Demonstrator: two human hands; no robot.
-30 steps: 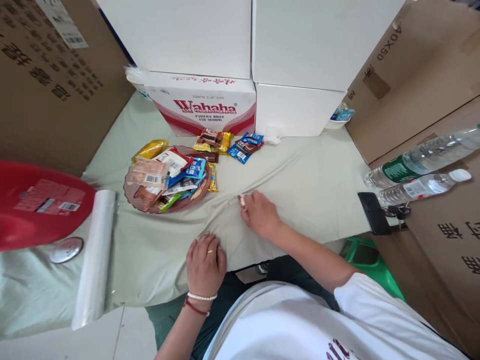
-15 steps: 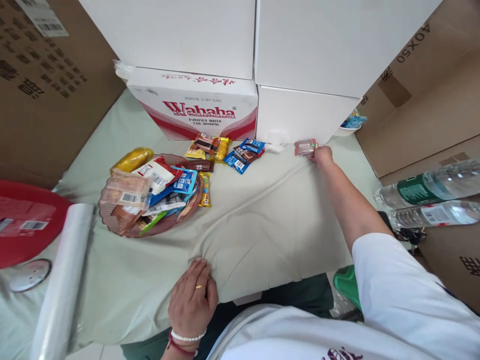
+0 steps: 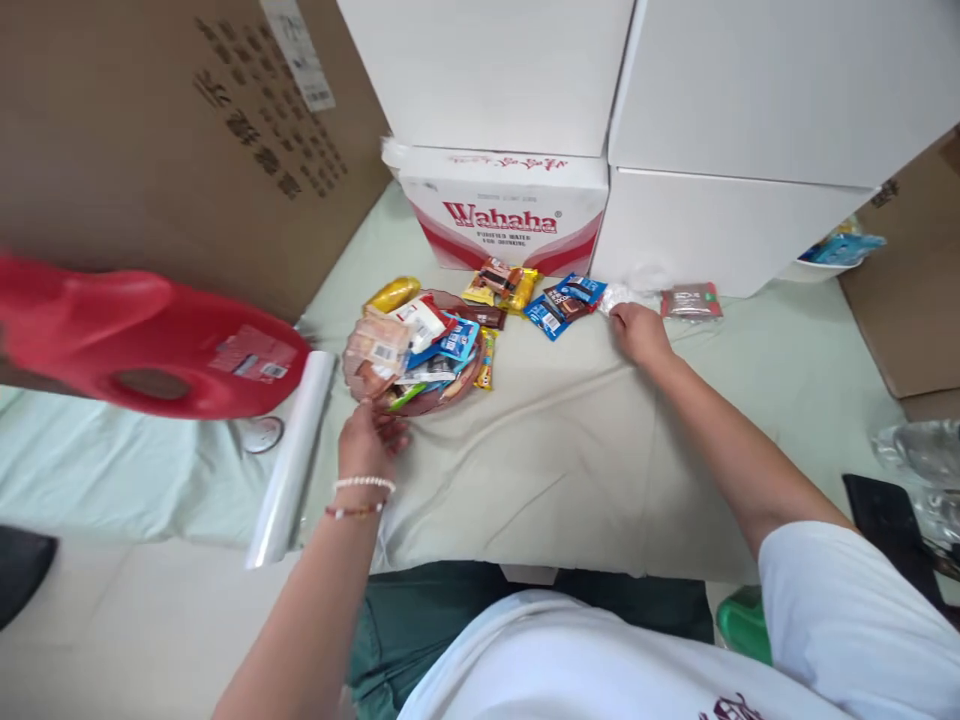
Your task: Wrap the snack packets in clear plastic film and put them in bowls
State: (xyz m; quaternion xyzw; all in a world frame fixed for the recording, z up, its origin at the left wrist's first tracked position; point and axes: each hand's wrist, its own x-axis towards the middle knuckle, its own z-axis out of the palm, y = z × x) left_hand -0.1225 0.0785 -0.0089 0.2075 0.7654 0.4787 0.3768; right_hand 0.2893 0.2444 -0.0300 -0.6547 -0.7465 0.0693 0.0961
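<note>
My left hand (image 3: pixel 367 438) is at the near edge of a pink see-through bowl (image 3: pixel 469 385), its fingers apart and partly blurred. Wrapped snacks fill the bowl, among them a blue packet (image 3: pixel 455 341) and a white and red packet (image 3: pixel 422 320). My right hand (image 3: pixel 642 336) rests on the cloth with curled fingers, close against crumpled clear plastic (image 3: pixel 619 294); its fingertips are partly hidden. Just left of it lie blue and brown snack packets (image 3: pixel 564 304). To its right, a brownish-pink packet (image 3: pixel 691 300) lies flat before a white box.
Yellow and brown snacks (image 3: pixel 504 285) lie before the Wahaha carton (image 3: pixel 517 220). White boxes (image 3: pixel 735 235) stand along the back. At left are a red jug (image 3: pixel 157 330), a plastic film roll (image 3: pixel 296 455) and a round lid (image 3: pixel 262 434). Water bottles (image 3: pixel 919 450) and a phone (image 3: pixel 885 520) are at right.
My right hand has let go of the brownish-pink packet and moved left towards the blue packets. My left hand has gone from the table's front edge to the bowl. The view has swung left.
</note>
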